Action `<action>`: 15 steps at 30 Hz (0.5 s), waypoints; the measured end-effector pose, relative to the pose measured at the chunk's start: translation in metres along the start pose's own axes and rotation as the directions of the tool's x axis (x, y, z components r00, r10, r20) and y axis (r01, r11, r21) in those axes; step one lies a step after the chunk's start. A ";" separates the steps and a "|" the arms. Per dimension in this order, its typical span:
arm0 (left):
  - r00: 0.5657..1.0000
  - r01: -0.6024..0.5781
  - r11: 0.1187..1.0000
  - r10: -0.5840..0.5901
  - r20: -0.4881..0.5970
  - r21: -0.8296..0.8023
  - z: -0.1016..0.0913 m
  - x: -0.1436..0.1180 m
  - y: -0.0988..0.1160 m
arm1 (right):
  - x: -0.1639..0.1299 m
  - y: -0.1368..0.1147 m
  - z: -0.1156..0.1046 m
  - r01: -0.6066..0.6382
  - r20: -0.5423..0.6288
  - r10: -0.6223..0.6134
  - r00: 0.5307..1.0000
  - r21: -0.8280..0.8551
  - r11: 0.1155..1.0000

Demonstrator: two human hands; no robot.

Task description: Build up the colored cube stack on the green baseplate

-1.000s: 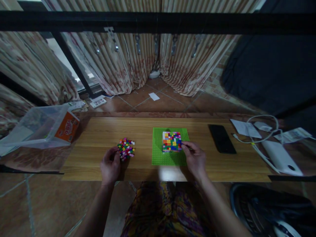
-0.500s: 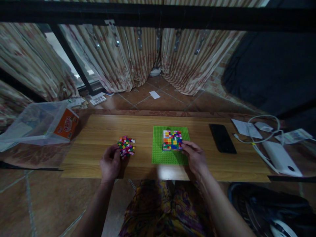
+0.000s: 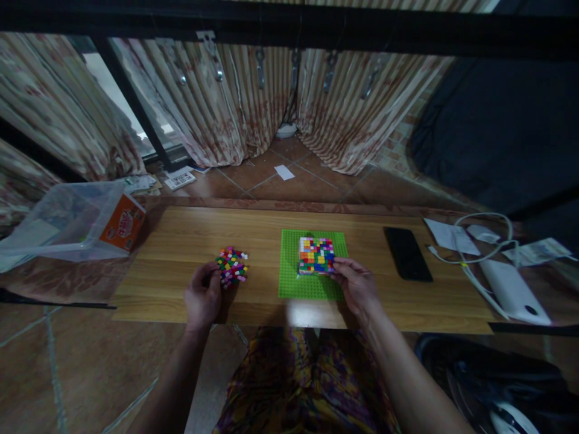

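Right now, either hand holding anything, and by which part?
Cannot tell. Left hand touches the loose multicoloured brick pile; right hand fingertips meet the multicoloured brick block at its right edge.

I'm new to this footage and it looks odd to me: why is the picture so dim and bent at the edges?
Head view: the light is dim, so the table and both hands look murky; a pale glare patch sits at its near edge; the wide lens bows the top bar; the bricks and baseplate stay fairly sharp, the corners soften.
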State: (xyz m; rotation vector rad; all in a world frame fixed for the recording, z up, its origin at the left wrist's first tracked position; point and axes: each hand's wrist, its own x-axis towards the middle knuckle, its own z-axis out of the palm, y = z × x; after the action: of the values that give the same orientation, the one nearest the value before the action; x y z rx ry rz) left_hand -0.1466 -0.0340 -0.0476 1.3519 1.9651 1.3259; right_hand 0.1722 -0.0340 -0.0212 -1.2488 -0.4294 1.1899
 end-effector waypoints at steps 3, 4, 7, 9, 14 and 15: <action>1.000 -0.008 1.000 0.008 0.000 0.010 -0.001 0.000 0.004 | 0.001 0.000 0.002 0.000 -0.007 0.000 1.000 -0.013 1.000; 1.000 -0.009 1.000 0.009 -0.001 0.011 -0.001 0.000 0.005 | 0.001 0.000 0.002 0.003 -0.005 -0.003 1.000 -0.014 1.000; 1.000 -0.004 1.000 0.004 -0.003 0.010 -0.001 0.000 0.006 | 0.000 0.001 0.002 0.004 0.003 -0.004 1.000 -0.006 1.000; 1.000 0.003 1.000 -0.003 -0.005 0.006 -0.001 0.000 0.006 | -0.002 0.001 -0.002 0.014 -0.013 -0.014 1.000 0.011 1.000; 1.000 -0.003 0.999 0.002 -0.010 -0.032 0.000 0.000 0.004 | -0.015 -0.003 -0.008 0.153 -0.072 -0.154 0.985 -0.016 0.988; 1.000 -0.006 0.999 0.006 -0.009 -0.039 0.001 0.000 0.004 | -0.020 -0.004 -0.005 0.189 -0.068 -0.192 0.979 -0.047 0.981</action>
State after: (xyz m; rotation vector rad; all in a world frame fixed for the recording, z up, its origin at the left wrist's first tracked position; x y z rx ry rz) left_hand -0.1442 -0.0338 -0.0446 1.3371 1.9325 1.3674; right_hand 0.1708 -0.0531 -0.0127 -1.2524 -0.5095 0.9749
